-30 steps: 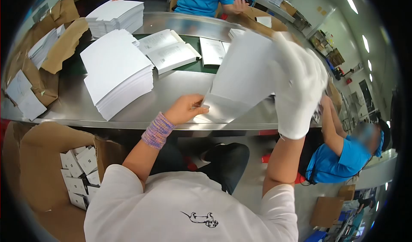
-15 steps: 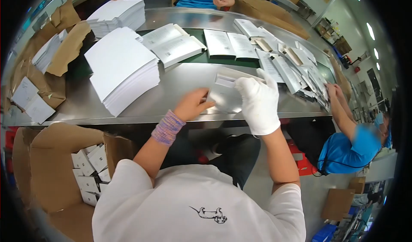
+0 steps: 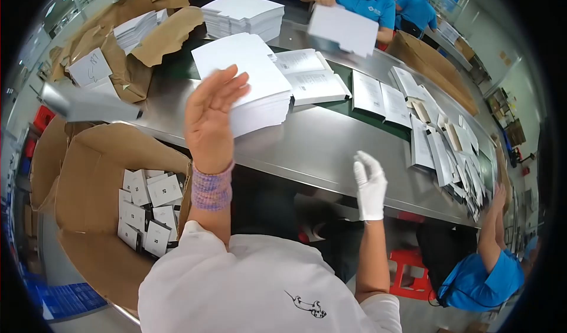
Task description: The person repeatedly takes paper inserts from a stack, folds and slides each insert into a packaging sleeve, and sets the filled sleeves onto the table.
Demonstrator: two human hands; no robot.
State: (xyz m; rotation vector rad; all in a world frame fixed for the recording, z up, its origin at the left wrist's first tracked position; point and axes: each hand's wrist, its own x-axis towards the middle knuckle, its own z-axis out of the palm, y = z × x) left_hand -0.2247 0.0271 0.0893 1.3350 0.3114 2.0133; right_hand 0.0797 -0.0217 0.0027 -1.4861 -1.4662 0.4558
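Note:
My bare left hand (image 3: 214, 117), with a knitted wristband, is raised with its fingers apart in front of a tall stack of white sheets (image 3: 242, 67), holding nothing. A blurred pale box (image 3: 88, 104) hangs in the air to its left, above the open carton's edge, touching no hand. My right hand (image 3: 370, 185), in a white glove, is at the table's front edge with nothing in it, thumb and fingers a little apart. Small white boxes (image 3: 155, 206) lie inside the open carton (image 3: 112, 150) at my left.
On the metal table (image 3: 307, 150) are a second stack (image 3: 243, 14), open white boxes (image 3: 307, 76) and a heap of flat boxes (image 3: 449, 144). Across it a person (image 3: 354, 2) holds a white sheet or box. Another person (image 3: 478, 280) sits at the right by a red stool (image 3: 410, 274).
The view has swung left. My hands have parted, and the transparent-looking piece between them is gone. My left hand rose and opened; a blurred box now shows beyond it. The person opposite has lifted a white piece.

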